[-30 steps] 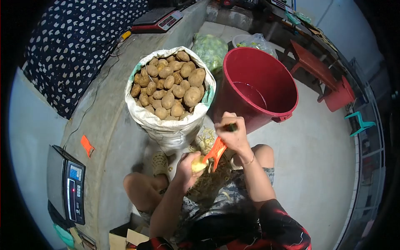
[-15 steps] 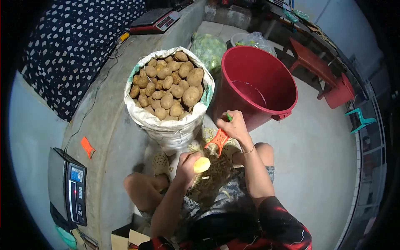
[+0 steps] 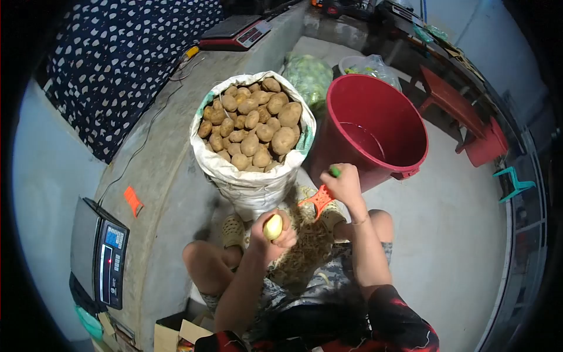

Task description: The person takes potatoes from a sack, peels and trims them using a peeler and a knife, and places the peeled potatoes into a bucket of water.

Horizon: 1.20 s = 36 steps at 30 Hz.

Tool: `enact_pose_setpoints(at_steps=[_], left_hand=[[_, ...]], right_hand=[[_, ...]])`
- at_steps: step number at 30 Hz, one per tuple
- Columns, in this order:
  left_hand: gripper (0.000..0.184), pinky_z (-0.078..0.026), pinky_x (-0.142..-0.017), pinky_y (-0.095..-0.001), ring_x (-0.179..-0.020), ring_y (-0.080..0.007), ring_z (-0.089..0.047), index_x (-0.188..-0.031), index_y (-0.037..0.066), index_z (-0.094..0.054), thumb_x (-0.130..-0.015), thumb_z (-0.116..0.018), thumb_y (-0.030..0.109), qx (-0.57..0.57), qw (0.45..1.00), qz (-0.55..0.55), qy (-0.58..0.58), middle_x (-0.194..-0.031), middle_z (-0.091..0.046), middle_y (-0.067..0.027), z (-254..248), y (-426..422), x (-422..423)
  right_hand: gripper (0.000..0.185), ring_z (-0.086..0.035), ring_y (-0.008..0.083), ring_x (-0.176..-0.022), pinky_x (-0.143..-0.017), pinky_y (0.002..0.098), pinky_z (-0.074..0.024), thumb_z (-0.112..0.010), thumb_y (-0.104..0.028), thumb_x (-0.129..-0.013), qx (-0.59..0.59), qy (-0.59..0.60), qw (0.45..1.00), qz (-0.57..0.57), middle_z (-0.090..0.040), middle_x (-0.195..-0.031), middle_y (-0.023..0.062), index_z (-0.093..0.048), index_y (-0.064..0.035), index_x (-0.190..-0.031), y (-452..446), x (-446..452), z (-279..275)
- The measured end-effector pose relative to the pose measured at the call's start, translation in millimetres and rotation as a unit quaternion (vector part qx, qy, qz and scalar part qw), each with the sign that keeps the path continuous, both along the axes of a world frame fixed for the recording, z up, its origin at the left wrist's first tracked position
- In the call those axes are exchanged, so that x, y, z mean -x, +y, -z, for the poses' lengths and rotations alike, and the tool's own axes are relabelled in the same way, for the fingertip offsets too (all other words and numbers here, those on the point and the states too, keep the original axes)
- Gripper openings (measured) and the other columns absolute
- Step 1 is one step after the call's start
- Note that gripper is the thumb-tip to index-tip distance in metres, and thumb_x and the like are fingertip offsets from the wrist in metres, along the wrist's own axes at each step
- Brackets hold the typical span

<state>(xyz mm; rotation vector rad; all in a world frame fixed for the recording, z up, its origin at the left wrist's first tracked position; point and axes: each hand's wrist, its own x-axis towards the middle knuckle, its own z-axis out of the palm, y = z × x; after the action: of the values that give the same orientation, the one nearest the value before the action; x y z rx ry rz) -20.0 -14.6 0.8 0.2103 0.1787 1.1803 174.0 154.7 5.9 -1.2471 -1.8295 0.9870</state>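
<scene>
In my left hand (image 3: pixel 270 239) is a peeled, pale yellow potato (image 3: pixel 272 227), with the fingers wrapped round it. My right hand (image 3: pixel 345 183) grips an orange peeler (image 3: pixel 320 200) whose green end pokes out above the fist. The peeler is up and to the right of the potato, apart from it. Just beyond my hands stands a white sack (image 3: pixel 249 185) with its top rolled back, full of unpeeled brown potatoes (image 3: pixel 249 144). Peelings (image 3: pixel 305 249) are heaped on the floor between my feet.
A large red bucket (image 3: pixel 375 149) stands right of the sack. Behind them lie a bag of green produce (image 3: pixel 309 76) and a red stool (image 3: pixel 448 97). On the ledge to the left are a scale (image 3: pixel 111 258), another orange peeler (image 3: pixel 133 201) and a red scale (image 3: pixel 234 34).
The potato has turned in my left hand and now points upward. My right hand with the peeler has drawn slightly away from it. The whole view has shifted a little.
</scene>
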Motion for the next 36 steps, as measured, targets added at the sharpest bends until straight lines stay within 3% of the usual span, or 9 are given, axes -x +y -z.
enact_pose_setpoints(at_steps=[2,3,5,16,19,20,26,32,36], left_hand=[[0.043,-0.03,-0.046,-0.0283,-0.045,-0.0135,-0.036,-0.087,0.003,-0.057,-0.1,-0.04,0.04,0.078,0.982,-0.067,0.156,-0.056,-0.046,-0.0032,10,6,1],[0.043,-0.03,-0.046,-0.0283,-0.045,-0.0135,-0.036,-0.087,0.003,-0.057,-0.1,-0.04,0.04,0.071,0.983,-0.06,0.16,-0.056,-0.046,-0.0032,15,11,-1],[0.037,-0.035,-0.047,-0.0271,-0.048,-0.012,-0.043,-0.096,0.003,-0.059,-0.1,-0.046,0.037,0.138,0.883,-0.218,0.392,-0.066,-0.054,-0.0041,26,21,-8],[0.031,-0.051,-0.079,-0.0254,-0.09,-0.0135,-0.061,-0.12,-0.006,-0.057,-0.09,-0.063,0.003,-0.077,0.843,-0.184,0.5,-0.105,-0.063,-0.01,1,187,-79],[0.031,-0.051,-0.077,-0.0282,-0.09,-0.0175,-0.06,-0.108,0.002,-0.067,-0.078,-0.075,0.003,-0.281,0.553,-0.356,0.699,-0.102,-0.059,-0.009,-10,244,-114],[0.033,-0.05,-0.075,-0.0305,-0.091,-0.0198,-0.059,-0.105,0.006,-0.07,-0.073,-0.077,0.004,-0.277,0.576,-0.335,0.692,-0.1,-0.056,-0.0095,-13,257,-123],[0.023,-0.047,-0.085,-0.0376,-0.097,-0.0294,-0.058,-0.099,0.01,-0.072,-0.077,-0.073,0.016,-0.322,0.368,-0.188,0.852,-0.101,-0.058,-0.0129,-11,281,-141],[0.015,-0.046,-0.076,-0.0309,-0.088,-0.0228,-0.059,-0.097,0.0,-0.068,-0.083,-0.065,0.006,-0.306,0.535,-0.363,0.699,-0.096,-0.064,-0.0106,-13,233,-141],[0.009,-0.047,-0.065,-0.0338,-0.071,-0.0225,-0.059,-0.086,0.003,-0.066,-0.079,-0.07,0.006,-0.36,0.494,-0.37,0.7,-0.082,-0.062,-0.0092,-37,133,-150]], right_hand=[[0.028,-0.058,0.0389,-0.059,-0.055,0.0442,-0.045,-0.071,-0.027,-0.071,-0.203,-0.227,0.95,0.076,-0.061,-0.061,0.02,-0.065,0.0001,-0.066,-4,1,-7],[0.027,-0.063,0.0368,-0.07,-0.063,0.0461,-0.0485,-0.074,-0.031,-0.069,-0.049,-0.221,0.969,0.096,-0.064,-0.07,0.0192,-0.069,-0.0041,-0.07,-4,1,-13],[0.025,-0.063,0.0371,-0.075,-0.069,0.0484,-0.0487,-0.074,-0.03,-0.068,-0.117,-0.219,0.963,0.109,-0.064,-0.075,0.0202,-0.068,-0.0059,-0.07,-5,-4,-19],[0.027,-0.061,0.0411,-0.067,-0.065,0.0484,-0.0483,-0.072,-0.025,-0.069,-0.075,-0.083,0.982,0.153,-0.059,-0.064,0.0224,-0.063,-0.0002,-0.066,6,-66,-36],[0.028,-0.06,0.0415,-0.065,-0.063,0.048,-0.0482,-0.072,-0.026,-0.069,-0.067,-0.038,0.981,0.18,-0.058,-0.061,0.0223,-0.062,0.0,-0.066,9,-84,-33],[0.028,-0.06,0.0415,-0.066,-0.064,0.0479,-0.0482,-0.071,-0.026,-0.069,-0.046,-0.035,0.981,0.184,-0.058,-0.063,0.0226,-0.063,0.0002,-0.067,10,-91,-35],[0.027,-0.061,0.0422,-0.069,-0.066,0.0481,-0.0487,-0.069,-0.026,-0.071,-0.049,-0.015,0.976,0.214,-0.06,-0.065,0.0234,-0.065,0.0007,-0.071,20,-122,-29],[0.025,-0.064,0.0412,-0.069,-0.068,0.0481,-0.0511,-0.071,-0.027,-0.072,-0.041,-0.095,0.959,0.262,-0.064,-0.067,0.0208,-0.069,-0.0026,-0.075,30,-133,-24],[0.023,-0.065,0.039,-0.074,-0.073,0.0475,-0.0505,-0.072,-0.027,-0.072,-0.073,-0.176,0.943,0.272,-0.066,-0.071,0.0191,-0.071,-0.0047,-0.075,31,-127,-18]])
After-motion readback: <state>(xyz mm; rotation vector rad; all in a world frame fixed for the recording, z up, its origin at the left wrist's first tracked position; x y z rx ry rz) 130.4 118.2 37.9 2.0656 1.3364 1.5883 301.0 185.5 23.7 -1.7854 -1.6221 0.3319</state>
